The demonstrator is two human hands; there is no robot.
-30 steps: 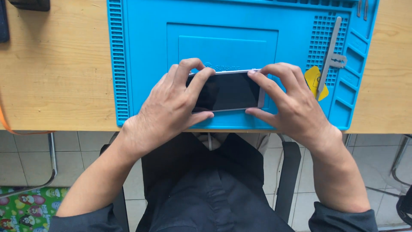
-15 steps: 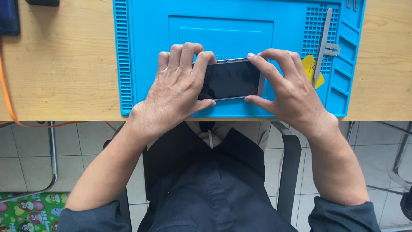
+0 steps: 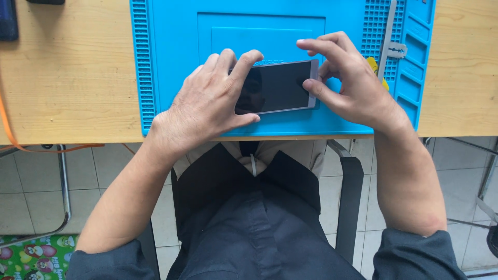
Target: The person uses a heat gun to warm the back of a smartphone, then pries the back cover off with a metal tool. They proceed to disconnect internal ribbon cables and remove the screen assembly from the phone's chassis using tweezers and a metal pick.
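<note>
1. Nearest the camera, the person sits in a dark shirt on a chair [image 3: 348,207], both bare forearms reaching up to the front edge of a wooden table [image 3: 67,88].
2. The left hand [image 3: 207,106] lies over the left end of a smartphone [image 3: 277,87], fingers curled across its top edge and thumb pressed along its near edge, grasping it.
3. The right hand [image 3: 347,83] meets the phone's right end: the thumb rests on the right edge of the glass, while the index finger arches above the top right corner, so this grip is lighter, more a pinch at the end than a full clasp.
4. The phone lies flat, dark screen up, on the near middle of a blue work mat [image 3: 166,62]. Its long axis runs left to right, tilted slightly so that the right end sits a little farther from the person.
5. Compared with half a second ago, the right fingers have lifted off the phone's top edge and spread, and the left fingers have slid farther over the left end.
6. Beyond the right hand, a metal pry tool [image 3: 388,36] lies in the mat's grid section, with a yellow pick [image 3: 374,66] partly hidden behind the fingers.
7. At the far left corner of the table lies a dark device [image 3: 9,21], and an orange cable [image 3: 6,124] crosses the left edge.
</note>
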